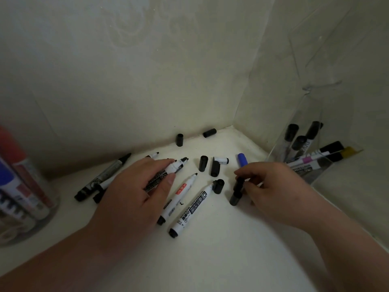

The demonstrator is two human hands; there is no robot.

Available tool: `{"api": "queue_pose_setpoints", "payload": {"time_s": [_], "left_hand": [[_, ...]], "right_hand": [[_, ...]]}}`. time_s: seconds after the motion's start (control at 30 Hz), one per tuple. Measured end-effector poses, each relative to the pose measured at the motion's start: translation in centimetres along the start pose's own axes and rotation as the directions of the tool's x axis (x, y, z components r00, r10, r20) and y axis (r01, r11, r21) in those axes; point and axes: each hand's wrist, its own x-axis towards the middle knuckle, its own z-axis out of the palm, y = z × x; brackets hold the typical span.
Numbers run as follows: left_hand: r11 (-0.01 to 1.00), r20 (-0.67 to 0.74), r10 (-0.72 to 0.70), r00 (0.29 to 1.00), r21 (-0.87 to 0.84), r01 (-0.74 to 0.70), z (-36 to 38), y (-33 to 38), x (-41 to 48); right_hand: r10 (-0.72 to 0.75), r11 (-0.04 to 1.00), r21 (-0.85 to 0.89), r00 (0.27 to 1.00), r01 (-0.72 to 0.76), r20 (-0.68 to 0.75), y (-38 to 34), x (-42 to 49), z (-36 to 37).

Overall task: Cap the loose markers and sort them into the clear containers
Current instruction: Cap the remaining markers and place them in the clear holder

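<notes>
The left hand (pixel 134 192) curls round an uncapped marker (pixel 175 166) on the shelf (pixel 210 260); the right hand (pixel 273 186) pinches a dark cap (pixel 236 192) (perhaps a short pen, it is dim). A mismatched cap may sit loose and drop off.

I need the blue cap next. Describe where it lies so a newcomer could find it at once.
Start at the clear container against the right wall. Just left of its base, beyond the right hand's fingertips, lies the blue cap. The other loose caps around it are all black; it alone is blue.
</notes>
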Motion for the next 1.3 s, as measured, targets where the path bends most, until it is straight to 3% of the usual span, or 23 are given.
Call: {"api": "queue_pose_setpoints", "payload": {"time_s": [0.17,0.3,0.4,0.6,0.67,0.73,0.8,0.87,0.97,1.17,1.3], "left_hand": [[1.000,0.004,0.009,1.000,0.019,-0.009,0.1,0.0,0.0],[0.999,0.018,0.018,1.000,0.050,-0.019,0.0,0.1,0.1],[0.998,0.022,0.023,1.000,0.058,-0.024,0.1,0.2,0.1],[1.000,-0.012,-0.002,1.000,0.014,0.002,0.0,1.0,-0.1],[0.982,0.010,-0.126,0.992,-0.142,0.127,-0.1,2.3,-0.2],[0.892,0.136,-0.282,0.950,-0.328,0.312,-0.1,4.0,0.1],[0.779,0.306,-0.350,0.885,-0.429,0.457,0.0,5.3,0.3],[0.723,0.443,-0.352,0.825,-0.431,0.540,0.1,5.9,0.5],[0.721,0.484,-0.353,0.801,-0.405,0.562,0.2,5.6,0.5],[0.577,0.462,-0.399,0.792,-0.546,0.608,0.7,5.0,0.8],[0.585,0.467,-0.392,0.793,-0.539,0.606,0.9,4.7,0.8]], "right_hand": [[-0.013,0.998,-0.063,1.000,0.013,0.006,-0.5,-0.8,-1.2],[-0.095,0.980,-0.158,0.985,0.117,0.143,-0.8,-2.0,-1.4],[-0.123,0.984,-0.108,0.981,0.140,0.153,-0.5,-1.5,-1.0],[-0.045,0.992,0.123,0.996,0.036,0.071,-0.5,-0.2,-0.1],[-0.021,0.939,0.344,0.999,0.005,0.042,-1.1,-0.3,-0.2],[-0.053,0.821,0.570,0.995,-0.001,0.079,-1.9,-0.7,-0.4],[-0.131,0.749,0.663,0.982,0.007,0.139,-2.8,-1.3,-0.4],[-0.175,0.759,0.651,0.968,0.018,0.177,-3.6,-1.9,-0.2],[-0.190,0.745,0.667,0.961,0.006,0.203,-4.1,-2.2,-0.1],[-0.188,0.399,0.889,0.929,-0.223,0.317,-3.6,-2.3,0.0],[-0.153,0.399,0.886,0.936,-0.235,0.317,-3.9,-2.3,0.0]]}}
